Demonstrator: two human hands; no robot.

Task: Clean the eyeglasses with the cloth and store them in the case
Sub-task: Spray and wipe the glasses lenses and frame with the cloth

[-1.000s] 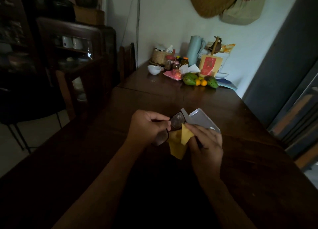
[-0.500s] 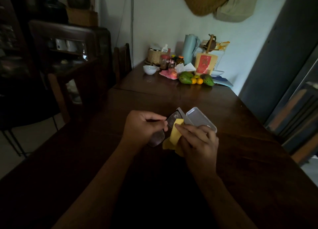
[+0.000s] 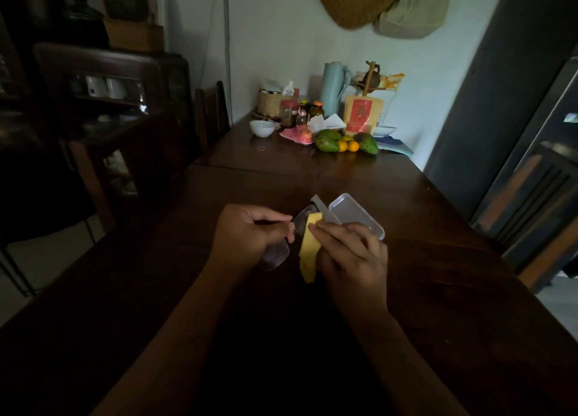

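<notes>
- We are in the cleaning step. The eyeglasses point(image 3: 276, 254) are held up just above the worktop point(image 3: 444, 293), between our two hands, and have not yet gone into the case point(image 3: 356, 213).
- Our left hand point(image 3: 247, 235) is curled round the frame near its middle. One lens hangs below the knuckles and the other pokes out past the fingertips.
- Our right hand point(image 3: 350, 259) holds the yellow cloth point(image 3: 308, 253) folded over the far lens. The fingers lie along the outside of the cloth and bend onto it. The thumb is hidden behind, so we judge it a pinch through the cloth rather than see it outright.
- The case lies open on the worktop just beyond our right hand, its pale tray facing up and well placed to take the glasses.
- In this dim light we cannot tell how clean either lens is.
- We judge that the next move is to rub the pinched lens front and back, then shift the cloth to the near lens while the left hand steadies the frame.
- After that we would need to fold the arms in before the glasses will fit the tray.
</notes>
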